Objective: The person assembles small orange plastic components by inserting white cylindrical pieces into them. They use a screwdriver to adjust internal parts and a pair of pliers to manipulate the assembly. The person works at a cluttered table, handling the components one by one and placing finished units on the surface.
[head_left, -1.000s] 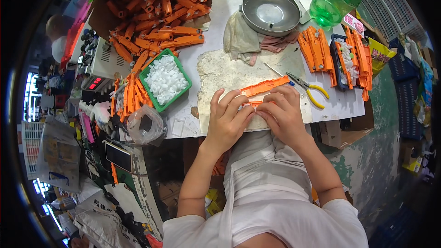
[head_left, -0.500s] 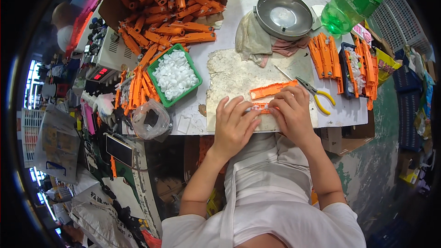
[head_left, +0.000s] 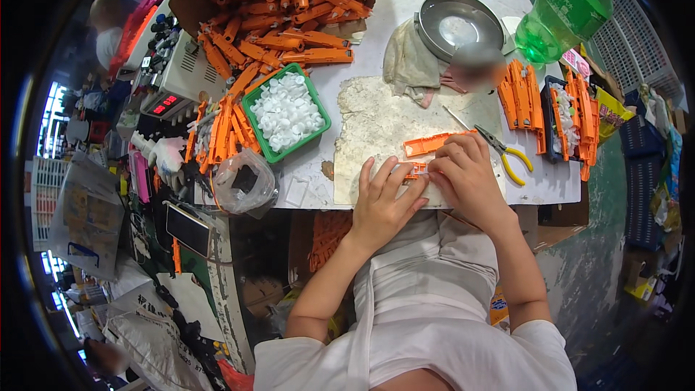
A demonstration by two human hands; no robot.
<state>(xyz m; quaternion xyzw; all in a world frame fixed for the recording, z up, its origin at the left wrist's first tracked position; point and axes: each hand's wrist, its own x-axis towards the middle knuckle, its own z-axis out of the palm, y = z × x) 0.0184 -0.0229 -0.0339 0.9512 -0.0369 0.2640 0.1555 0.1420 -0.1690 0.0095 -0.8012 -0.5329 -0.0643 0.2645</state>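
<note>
At the near edge of the worn work board (head_left: 362,112), my left hand (head_left: 384,199) and my right hand (head_left: 465,181) grip a small orange plastic housing (head_left: 417,169) between curled fingertips. Something pale or metallic shows inside it, too small to name; the fingers cover its ends. Just beyond lies a longer orange shell half (head_left: 434,143), which neither hand holds. Right of that rest a screwdriver (head_left: 459,117) and yellow-handled pliers (head_left: 507,153).
On the left, a green tray (head_left: 253,117) holds white plastic caps, beside a heap of orange housings (head_left: 264,47). Behind the board are a metal bowl (head_left: 460,18), a rag (head_left: 411,61) and a green bottle (head_left: 568,11). More orange pieces (head_left: 517,98) stand at right.
The whole view has shifted slightly, so the table things sit further right. My hands stay on the small orange housing, with the fingers a little closer together.
</note>
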